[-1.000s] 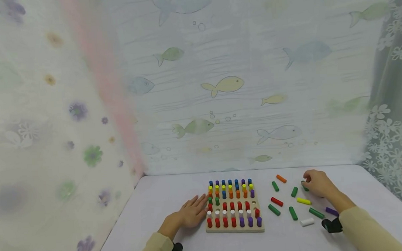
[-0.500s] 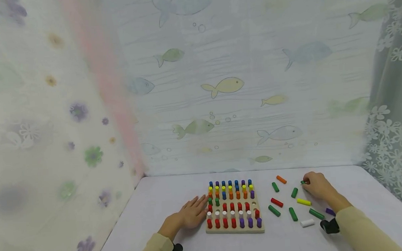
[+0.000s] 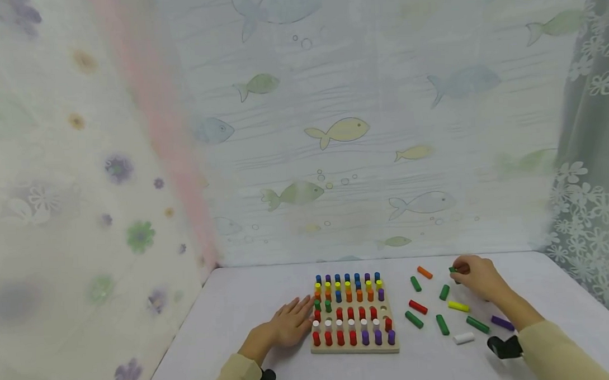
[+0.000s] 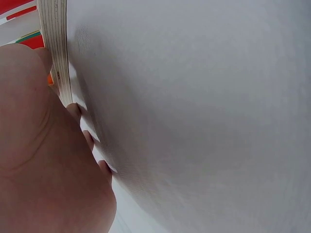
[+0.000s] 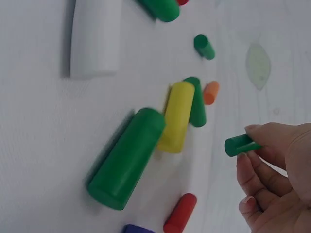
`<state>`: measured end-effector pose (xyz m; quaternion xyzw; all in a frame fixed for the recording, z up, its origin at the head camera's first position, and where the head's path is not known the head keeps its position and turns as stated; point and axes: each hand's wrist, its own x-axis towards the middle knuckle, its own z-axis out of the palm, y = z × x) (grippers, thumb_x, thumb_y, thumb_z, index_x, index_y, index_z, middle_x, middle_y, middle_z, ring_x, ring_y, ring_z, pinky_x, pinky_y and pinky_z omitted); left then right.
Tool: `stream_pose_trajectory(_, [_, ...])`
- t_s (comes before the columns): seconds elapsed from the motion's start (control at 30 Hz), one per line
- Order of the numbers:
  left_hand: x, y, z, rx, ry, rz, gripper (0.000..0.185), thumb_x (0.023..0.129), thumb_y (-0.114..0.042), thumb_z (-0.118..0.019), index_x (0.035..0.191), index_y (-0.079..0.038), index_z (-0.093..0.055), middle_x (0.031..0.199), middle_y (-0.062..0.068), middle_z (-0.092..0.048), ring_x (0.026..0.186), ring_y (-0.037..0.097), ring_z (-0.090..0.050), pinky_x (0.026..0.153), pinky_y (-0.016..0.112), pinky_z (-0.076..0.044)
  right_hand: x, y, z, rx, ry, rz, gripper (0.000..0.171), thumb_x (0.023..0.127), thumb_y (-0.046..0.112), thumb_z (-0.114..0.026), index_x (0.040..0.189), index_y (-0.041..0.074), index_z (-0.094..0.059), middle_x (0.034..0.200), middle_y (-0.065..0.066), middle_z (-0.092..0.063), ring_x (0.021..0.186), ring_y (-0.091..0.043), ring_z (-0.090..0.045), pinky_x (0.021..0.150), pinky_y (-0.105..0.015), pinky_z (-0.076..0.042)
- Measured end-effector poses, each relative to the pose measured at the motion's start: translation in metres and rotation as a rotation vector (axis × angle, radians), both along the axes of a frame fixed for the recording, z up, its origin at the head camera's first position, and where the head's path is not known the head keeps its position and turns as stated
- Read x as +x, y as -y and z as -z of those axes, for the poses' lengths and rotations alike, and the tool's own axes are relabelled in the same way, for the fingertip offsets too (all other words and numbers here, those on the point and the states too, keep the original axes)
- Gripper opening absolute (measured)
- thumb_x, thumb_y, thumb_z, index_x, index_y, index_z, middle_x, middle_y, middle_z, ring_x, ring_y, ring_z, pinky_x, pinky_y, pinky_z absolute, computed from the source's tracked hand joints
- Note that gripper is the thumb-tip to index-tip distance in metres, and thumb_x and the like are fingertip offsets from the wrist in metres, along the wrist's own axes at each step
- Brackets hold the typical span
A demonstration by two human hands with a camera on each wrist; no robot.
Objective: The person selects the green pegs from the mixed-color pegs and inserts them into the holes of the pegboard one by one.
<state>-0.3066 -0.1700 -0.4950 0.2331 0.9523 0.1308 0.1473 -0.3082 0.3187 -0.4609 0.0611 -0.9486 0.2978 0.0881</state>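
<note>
My right hand [image 3: 481,276] pinches a green peg [image 5: 239,145] between thumb and fingertips, above the far right of the white table. My left hand [image 3: 290,323] lies flat with fingers extended against the left edge of a wooden pegboard [image 3: 355,349]; in the left wrist view its fingers reach along the board's side [image 4: 56,48]. Rows of upright pegs fill much of the board: blue, yellow, orange, red, white and purple. Two green pegs [image 3: 328,306] stand at the left of the middle row, with bare holes to their right.
Loose pegs lie scattered between board and right hand: an orange peg [image 3: 425,272], a red peg [image 3: 417,307], a yellow peg [image 3: 458,306], a white peg [image 3: 463,338], a purple peg [image 3: 503,323] and several green ones [image 3: 442,324]. A fish-printed curtain [image 3: 345,211] hangs behind the table.
My right hand has picked up the green peg from the table and moved it slightly left and up. My left hand has stayed by the board.
</note>
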Motion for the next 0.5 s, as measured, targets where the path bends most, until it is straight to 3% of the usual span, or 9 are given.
stream_pose_trajectory(0.27, [-0.008, 0.004, 0.014, 0.015, -0.017, -0.008, 0.067, 0.108, -0.057, -0.030, 0.165, -0.023, -0.024, 0.171, 0.001, -0.022, 0.157, 0.030, -0.015, 0.125, 0.059, -0.014, 0.012, 0.017, -0.010, -0.100, -0.037, -0.025, 0.024, 0.094, 0.013, -0.074, 0.106, -0.005, -0.066, 0.096, -0.012, -0.072, 0.087, -0.028, -0.069, 0.074, -0.044, -0.060])
stream_pose_trajectory(0.5, [-0.004, 0.000, 0.004, 0.000, -0.004, 0.004, 0.065, 0.109, -0.055, -0.029, 0.165, -0.022, -0.021, 0.171, 0.002, -0.021, 0.158, 0.031, -0.014, 0.124, 0.060, -0.014, 0.027, 0.033, -0.018, -0.146, -0.064, -0.046, 0.024, 0.093, 0.016, -0.076, 0.105, -0.003, -0.066, 0.096, -0.009, -0.073, 0.089, -0.027, -0.071, 0.073, -0.037, -0.060])
